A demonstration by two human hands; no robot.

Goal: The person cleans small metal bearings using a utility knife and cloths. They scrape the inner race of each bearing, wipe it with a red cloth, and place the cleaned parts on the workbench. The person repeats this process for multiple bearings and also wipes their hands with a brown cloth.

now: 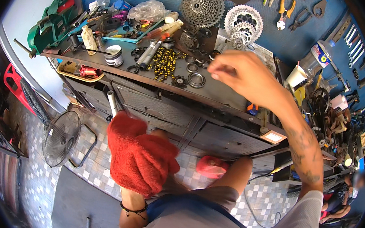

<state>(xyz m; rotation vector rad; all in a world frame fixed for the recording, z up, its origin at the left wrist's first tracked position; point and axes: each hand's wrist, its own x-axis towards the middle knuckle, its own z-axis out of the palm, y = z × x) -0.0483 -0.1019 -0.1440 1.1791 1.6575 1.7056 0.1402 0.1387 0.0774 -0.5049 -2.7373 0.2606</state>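
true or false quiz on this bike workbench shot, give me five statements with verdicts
1. The left hand is wrapped in a red cloth. True.
2. The right hand is down at the floor fan. False: it is raised over the workbench, fingers pinched near the small rings and bearings; whether they hold anything cannot be told.
3. A black and yellow chain lies on the bench top. True.
4. The two cassette sprocket clusters lie on the floor. False: they are up against the blue wall panel behind the bench.
5. A green bench vise sits at the right end of the bench. False: it is at the left end.
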